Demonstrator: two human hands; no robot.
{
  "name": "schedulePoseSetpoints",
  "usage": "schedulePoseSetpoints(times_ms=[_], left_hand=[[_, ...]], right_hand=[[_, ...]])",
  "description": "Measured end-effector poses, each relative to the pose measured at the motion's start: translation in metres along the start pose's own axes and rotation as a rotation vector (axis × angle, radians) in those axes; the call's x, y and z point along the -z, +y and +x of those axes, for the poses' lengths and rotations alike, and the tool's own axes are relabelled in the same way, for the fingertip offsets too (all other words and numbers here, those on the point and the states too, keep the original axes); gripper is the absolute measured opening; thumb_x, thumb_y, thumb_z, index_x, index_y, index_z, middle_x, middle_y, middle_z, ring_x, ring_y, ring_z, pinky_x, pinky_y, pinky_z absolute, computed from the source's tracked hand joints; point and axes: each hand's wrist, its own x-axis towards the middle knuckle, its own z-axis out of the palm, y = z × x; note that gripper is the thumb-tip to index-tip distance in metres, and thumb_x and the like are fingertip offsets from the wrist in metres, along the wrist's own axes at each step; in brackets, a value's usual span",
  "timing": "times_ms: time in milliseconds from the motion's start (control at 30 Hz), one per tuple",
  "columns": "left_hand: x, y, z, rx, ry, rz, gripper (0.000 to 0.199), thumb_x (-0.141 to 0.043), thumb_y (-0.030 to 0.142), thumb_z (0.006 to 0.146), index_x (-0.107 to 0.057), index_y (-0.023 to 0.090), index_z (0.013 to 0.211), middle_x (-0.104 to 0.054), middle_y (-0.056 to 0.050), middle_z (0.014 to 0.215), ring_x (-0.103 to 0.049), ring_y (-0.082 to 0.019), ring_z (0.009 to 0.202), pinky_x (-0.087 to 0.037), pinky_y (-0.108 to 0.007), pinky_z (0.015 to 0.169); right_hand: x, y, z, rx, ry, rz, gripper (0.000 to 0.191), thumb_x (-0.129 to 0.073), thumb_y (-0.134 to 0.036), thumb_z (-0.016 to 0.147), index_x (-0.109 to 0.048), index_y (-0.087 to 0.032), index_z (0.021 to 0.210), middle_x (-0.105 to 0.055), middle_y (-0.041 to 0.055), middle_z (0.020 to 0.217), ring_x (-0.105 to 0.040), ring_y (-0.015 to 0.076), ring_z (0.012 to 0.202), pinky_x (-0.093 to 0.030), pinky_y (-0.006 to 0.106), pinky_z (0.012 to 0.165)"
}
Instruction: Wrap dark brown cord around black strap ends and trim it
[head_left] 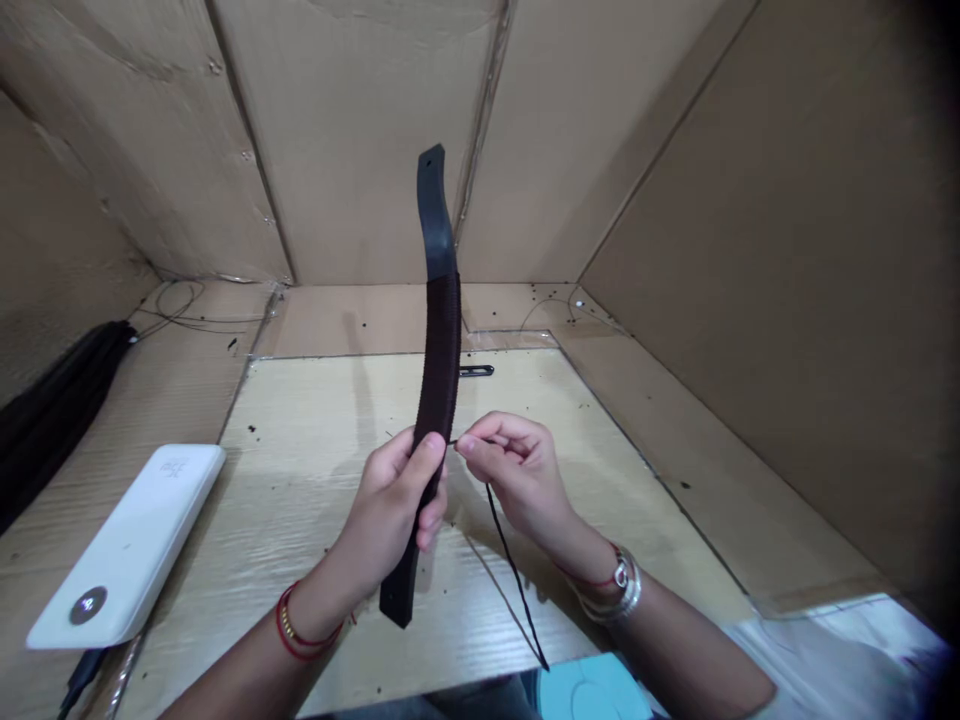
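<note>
My left hand (401, 485) is closed around the lower part of a long, curved dark strap-like handle (442, 340), its thumb pressed on the front face. Dark brown cord wrapping covers the handle's middle, while its grey-black upper end, with a small hole, is bare. The handle stands nearly upright above the table. To its right, my right hand (517, 470) pinches a thin black cord (504, 535) close to the handle's edge. A short piece of cord runs from the fingertips to the wrapping, and the rest hangs toward the table's front edge.
A small black metal-looking piece (477, 371) lies behind the handle. At left are a white power bank (127, 550) with a cable and a bundle of black cord (67, 410). A turquoise object (592, 688) sits at the front edge. Cardboard walls (787, 300) enclose the table (300, 560).
</note>
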Motion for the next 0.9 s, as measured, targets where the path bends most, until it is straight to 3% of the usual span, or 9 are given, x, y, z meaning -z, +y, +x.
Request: schedulePoseSetpoints(times_ms=[133, 233, 333, 400, 467, 567, 667, 800, 900], left_hand=[[0.004, -0.001, 0.001, 0.011, -0.030, -0.023, 0.045, -0.060, 0.062, 0.083, -0.046, 0.020, 0.074, -0.040, 0.011, 0.038, -0.033, -0.004, 0.028, -0.030, -0.013, 0.029], [0.010, -0.005, 0.002, -0.006, -0.181, -0.045, 0.048, -0.052, 0.065, 0.086, -0.046, 0.020, 0.072, -0.042, 0.009, 0.035, -0.032, -0.006, 0.025, -0.029, -0.015, 0.028], [0.013, -0.009, 0.003, -0.026, -0.355, -0.086, 0.057, -0.044, 0.071, 0.087, -0.044, 0.020, 0.063, -0.041, 0.006, 0.031, -0.028, -0.006, 0.023, -0.021, -0.016, 0.028], [0.013, -0.011, 0.004, -0.018, -0.395, -0.103, 0.063, -0.040, 0.076, 0.085, -0.041, 0.020, 0.057, -0.036, 0.005, 0.028, -0.025, -0.005, 0.023, -0.017, -0.017, 0.029], [0.012, -0.013, 0.005, -0.013, -0.396, -0.081, 0.066, -0.038, 0.081, 0.081, -0.042, 0.020, 0.056, -0.033, 0.006, 0.028, -0.023, -0.005, 0.024, -0.017, -0.019, 0.030], [0.013, -0.013, 0.004, 0.021, -0.354, 0.047, 0.074, -0.031, 0.087, 0.077, -0.051, 0.018, 0.061, -0.040, 0.004, 0.032, -0.031, -0.007, 0.027, -0.023, -0.020, 0.032], [0.015, -0.011, 0.003, 0.028, -0.181, 0.206, 0.076, -0.028, 0.084, 0.081, -0.056, 0.015, 0.064, -0.051, -0.001, 0.043, -0.045, -0.009, 0.037, -0.031, -0.019, 0.038], [0.012, -0.008, 0.006, 0.000, 0.013, 0.219, 0.061, -0.043, 0.072, 0.086, -0.060, 0.015, 0.079, -0.060, -0.001, 0.055, -0.054, -0.010, 0.049, -0.041, -0.019, 0.048], [0.004, -0.011, 0.009, -0.017, 0.070, 0.105, 0.055, -0.050, 0.068, 0.086, -0.058, 0.014, 0.077, -0.053, 0.002, 0.053, -0.048, -0.007, 0.047, -0.040, -0.018, 0.048]], right_hand=[[-0.003, 0.000, 0.000, -0.041, -0.020, 0.013, 0.030, -0.080, -0.037, 0.073, -0.063, -0.014, 0.066, -0.046, -0.0056, 0.049, -0.033, 0.0031, 0.044, -0.024, 0.017, 0.041], [-0.006, -0.001, -0.002, -0.102, -0.069, 0.078, 0.030, -0.083, -0.037, 0.070, -0.063, -0.014, 0.071, -0.054, -0.0036, 0.055, -0.043, 0.0035, 0.047, -0.031, 0.015, 0.042], [-0.008, -0.003, -0.007, -0.186, -0.112, 0.123, 0.043, -0.086, -0.033, 0.066, -0.063, -0.017, 0.098, -0.061, -0.0026, 0.062, -0.056, 0.0063, 0.050, -0.039, 0.014, 0.043], [-0.009, -0.005, -0.009, -0.227, -0.148, 0.130, 0.050, -0.085, -0.031, 0.068, -0.061, -0.017, 0.110, -0.063, -0.0021, 0.063, -0.063, 0.0096, 0.052, -0.045, 0.015, 0.045], [-0.008, -0.007, -0.010, -0.230, -0.209, 0.144, 0.038, -0.083, -0.030, 0.072, -0.065, -0.015, 0.102, -0.066, 0.0001, 0.065, -0.068, 0.0126, 0.056, -0.053, 0.017, 0.049], [-0.008, -0.010, -0.009, -0.150, -0.240, 0.139, 0.020, -0.080, -0.025, 0.075, -0.069, -0.013, 0.087, -0.069, 0.0016, 0.065, -0.068, 0.0115, 0.053, -0.054, 0.015, 0.048], [-0.009, -0.011, -0.006, -0.073, -0.194, 0.102, 0.013, -0.079, -0.020, 0.075, -0.071, -0.014, 0.084, -0.069, 0.0002, 0.063, -0.066, 0.0098, 0.048, -0.049, 0.012, 0.040], [-0.012, -0.009, -0.005, -0.074, -0.137, 0.050, 0.018, -0.078, -0.024, 0.078, -0.073, -0.015, 0.092, -0.067, -0.0013, 0.059, -0.065, 0.0098, 0.045, -0.052, 0.014, 0.043], [-0.016, -0.005, -0.009, -0.129, -0.094, 0.006, 0.030, -0.078, -0.030, 0.077, -0.071, -0.014, 0.102, -0.065, -0.0013, 0.057, -0.065, 0.0119, 0.044, -0.055, 0.017, 0.043]])
